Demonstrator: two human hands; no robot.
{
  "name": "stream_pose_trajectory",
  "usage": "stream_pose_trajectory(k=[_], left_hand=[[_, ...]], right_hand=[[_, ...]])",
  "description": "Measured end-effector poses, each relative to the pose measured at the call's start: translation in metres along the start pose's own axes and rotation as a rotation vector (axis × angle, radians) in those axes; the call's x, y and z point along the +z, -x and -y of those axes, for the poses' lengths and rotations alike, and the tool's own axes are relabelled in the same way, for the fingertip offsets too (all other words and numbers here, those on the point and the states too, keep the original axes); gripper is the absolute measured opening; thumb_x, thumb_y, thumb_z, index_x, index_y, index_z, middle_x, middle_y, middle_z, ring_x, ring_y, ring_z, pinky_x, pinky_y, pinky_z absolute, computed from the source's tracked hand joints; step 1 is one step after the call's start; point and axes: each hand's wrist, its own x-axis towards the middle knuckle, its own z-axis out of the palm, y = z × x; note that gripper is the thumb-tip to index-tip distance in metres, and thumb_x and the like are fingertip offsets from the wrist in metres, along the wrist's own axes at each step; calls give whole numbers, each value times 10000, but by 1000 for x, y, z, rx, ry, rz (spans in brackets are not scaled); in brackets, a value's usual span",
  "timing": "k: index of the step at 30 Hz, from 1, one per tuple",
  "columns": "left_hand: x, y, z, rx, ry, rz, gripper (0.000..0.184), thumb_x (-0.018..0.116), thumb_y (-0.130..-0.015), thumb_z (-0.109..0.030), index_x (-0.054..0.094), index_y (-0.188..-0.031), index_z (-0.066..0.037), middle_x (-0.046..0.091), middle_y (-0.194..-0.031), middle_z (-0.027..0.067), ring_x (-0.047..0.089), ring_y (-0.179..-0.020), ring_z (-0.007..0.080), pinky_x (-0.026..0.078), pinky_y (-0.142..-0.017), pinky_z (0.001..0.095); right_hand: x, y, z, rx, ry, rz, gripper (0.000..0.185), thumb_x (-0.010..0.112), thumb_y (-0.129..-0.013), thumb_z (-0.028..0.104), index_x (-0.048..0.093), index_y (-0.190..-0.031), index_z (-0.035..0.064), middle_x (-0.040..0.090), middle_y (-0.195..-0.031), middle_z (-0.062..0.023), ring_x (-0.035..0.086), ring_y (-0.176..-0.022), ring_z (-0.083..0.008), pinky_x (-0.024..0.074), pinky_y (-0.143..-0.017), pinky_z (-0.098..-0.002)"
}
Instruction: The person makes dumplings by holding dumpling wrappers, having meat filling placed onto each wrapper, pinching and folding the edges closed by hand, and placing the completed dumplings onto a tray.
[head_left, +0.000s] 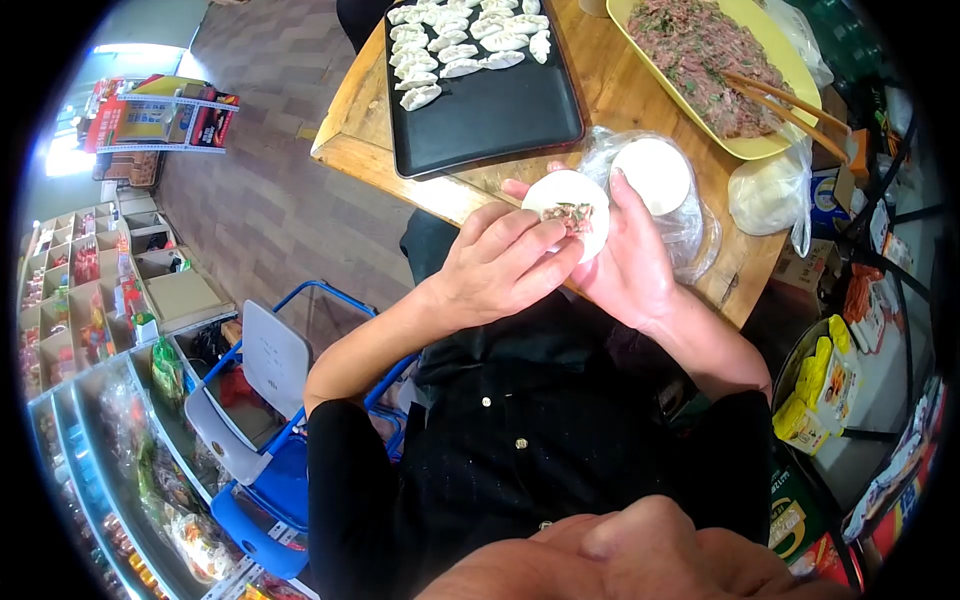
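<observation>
A round white dumpling wrapper [553,190] with a small heap of meat filling [572,217] in its middle lies across the palm of my right hand [632,262]. That hand is turned up, with its thumb at the wrapper's right rim and fingertips showing past the left rim. My left hand [500,262] reaches over from the left. Its bent fingers rest on the wrapper's lower left part, touching the edge of the filling; its thumb is hidden. Just beyond my right thumb, a stack of white wrappers [652,175] sits on a clear plastic bag [692,240].
A black tray [480,115] holds rows of folded dumplings [420,97] on the wooden table [352,122]. At the back right stands a yellow dish [765,148] of meat filling with chopsticks [790,98] in it. A blue folding chair [275,480] and shelves of goods [95,420] are at the left.
</observation>
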Motion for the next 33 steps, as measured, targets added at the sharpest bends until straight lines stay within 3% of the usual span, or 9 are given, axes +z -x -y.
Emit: stream_pose_trajectory(k=[6, 9, 16, 21, 27, 30, 33], left_hand=[[2, -3, 0, -44, -9, -100, 370, 782, -590, -139, 683, -946, -154, 612, -982, -11, 558, -855, 194, 411, -771, 339], [-2, -9, 0, -228, 89, -115, 277, 753, -642, -85, 662, -897, -145, 616, -889, 0, 549, -777, 196, 374, -727, 344], [4, -11, 5, -511, 273, -118, 250, 750, -676, -79, 605, -875, -122, 616, -805, 6, 519, -725, 202, 341, -733, 359], [7, -13, 5, -460, 208, -116, 249, 756, -676, -95, 605, -872, -130, 614, -807, -4, 516, -714, 192, 336, -726, 358], [0, -10, -8, -264, 125, -86, 340, 774, -608, -92, 667, -926, -143, 621, -887, -12, 541, -765, 189, 350, -753, 357], [3, -5, -8, -226, 138, -111, 345, 779, -598, -98, 669, -923, -143, 624, -911, -10, 548, -786, 196, 357, -756, 361], [-11, -12, 8, -231, 224, -95, 319, 767, -646, -208, 679, -942, -128, 632, -957, 27, 555, -839, 220, 365, -774, 385]], right_hand=[[0, -2, -3, -2, -48, 14, 529, 184, -1045, 463, 422, -1324, 82, 500, -1364, -181, 530, -1207, -249, 465, -998, -395], [-1, -4, -5, -24, -70, -5, 529, 207, -1045, 450, 403, -1352, 66, 486, -1381, -181, 512, -1226, -254, 433, -1030, -392], [-3, -1, -7, -111, -27, 110, 495, 424, -1005, 349, 347, -1407, 70, 413, -1454, -167, 472, -1261, -235, 359, -1085, -374], [-4, 0, -9, -161, 105, 156, 533, 481, -982, 278, 292, -1443, 88, 342, -1502, -176, 442, -1283, -223, 315, -1117, -382], [1, -2, -2, -95, -69, 52, 514, 363, -1000, 338, 296, -1433, 70, 364, -1470, -235, 363, -1373, -349, 302, -1134, -461], [0, -2, 2, -39, -163, 74, 507, 350, -1001, 338, 310, -1424, 62, 368, -1469, -230, 382, -1358, -352, 322, -1122, -459], [-19, -2, 3, 46, -325, 123, 503, 343, -1002, 347, 378, -1399, 39, 431, -1425, -227, 419, -1336, -327, 349, -1104, -462]])
